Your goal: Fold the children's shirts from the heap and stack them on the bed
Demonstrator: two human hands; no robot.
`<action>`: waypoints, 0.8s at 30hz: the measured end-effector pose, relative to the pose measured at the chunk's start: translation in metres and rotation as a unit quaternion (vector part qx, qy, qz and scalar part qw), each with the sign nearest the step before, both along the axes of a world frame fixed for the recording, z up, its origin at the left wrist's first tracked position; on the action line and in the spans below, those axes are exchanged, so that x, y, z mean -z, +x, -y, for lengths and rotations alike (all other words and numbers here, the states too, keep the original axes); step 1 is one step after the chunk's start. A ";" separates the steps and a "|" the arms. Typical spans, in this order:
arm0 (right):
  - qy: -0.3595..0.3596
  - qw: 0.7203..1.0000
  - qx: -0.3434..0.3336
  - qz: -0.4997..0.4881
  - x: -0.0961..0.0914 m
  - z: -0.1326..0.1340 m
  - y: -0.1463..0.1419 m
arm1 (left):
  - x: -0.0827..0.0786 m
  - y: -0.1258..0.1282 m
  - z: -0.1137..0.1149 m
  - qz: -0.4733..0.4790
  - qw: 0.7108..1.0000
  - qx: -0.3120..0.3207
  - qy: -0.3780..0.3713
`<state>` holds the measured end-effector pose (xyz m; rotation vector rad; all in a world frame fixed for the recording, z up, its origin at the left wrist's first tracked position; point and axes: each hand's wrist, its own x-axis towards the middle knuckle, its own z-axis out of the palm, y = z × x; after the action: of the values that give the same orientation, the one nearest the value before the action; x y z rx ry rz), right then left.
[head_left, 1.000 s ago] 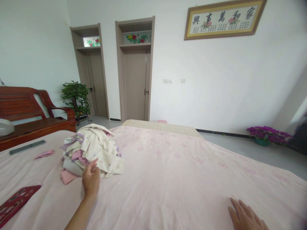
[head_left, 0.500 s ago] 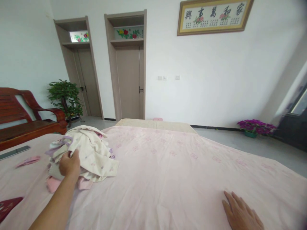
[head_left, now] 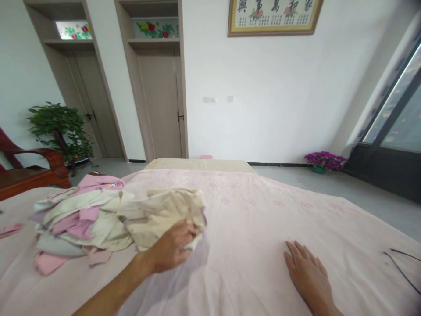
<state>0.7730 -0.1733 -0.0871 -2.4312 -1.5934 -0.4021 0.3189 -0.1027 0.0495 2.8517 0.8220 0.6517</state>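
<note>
My left hand (head_left: pixel 174 245) is closed on the edge of a cream-coloured garment (head_left: pixel 154 215), stretched out to the right of a clothes pile (head_left: pixel 69 224). The garment's far end still rests against the pile; its exact kind is hard to make out. Pink, white and grey pieces lie crumpled together in that pile. My right hand (head_left: pixel 305 267) lies palm down on the pale pink bedsheet (head_left: pixel 243 245), its fingers stretched out and holding nothing.
A small pink strip of cloth (head_left: pixel 11 230) lies at the left edge of the sheet. Thin dark cords or wires (head_left: pixel 403 267) show at the right. Beyond stand a wooden bench (head_left: pixel 36 171), a leafy plant (head_left: pixel 59 129) and purple flowers (head_left: pixel 325 160) in a pot.
My left hand has moved right, drawing the cream garment off the top of the pile and uncovering pink pieces. The view has turned to the right. My right hand stays flat on the sheet.
</note>
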 end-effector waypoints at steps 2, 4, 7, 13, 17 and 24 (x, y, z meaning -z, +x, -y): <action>0.008 1.000 -0.016 -0.023 -0.006 0.001 -0.002 | 0.026 0.023 0.024 -0.033 0.997 0.052 -0.050; 0.018 0.997 -0.056 -0.052 -0.012 0.001 -0.006 | 0.048 0.031 0.040 -0.021 0.998 0.039 -0.052; 0.043 0.984 -0.132 -0.113 -0.022 -0.001 -0.026 | 0.066 0.025 0.048 0.021 0.999 -0.008 -0.035; 0.027 0.919 -0.326 -0.220 -0.037 -0.025 -0.102 | 0.053 0.002 0.046 0.125 0.984 -0.100 -0.074; 0.039 0.882 -0.400 -0.244 -0.046 -0.063 -0.148 | 0.018 -0.010 0.037 0.193 0.962 -0.133 -0.143; 0.097 0.844 -0.415 -0.325 -0.053 -0.117 -0.206 | -0.045 -0.021 0.015 0.266 0.917 -0.200 -0.220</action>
<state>0.5669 -0.0568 -0.0344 -1.2807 -1.9009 0.3635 0.2984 -0.1173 0.0945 1.9740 1.2558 1.0631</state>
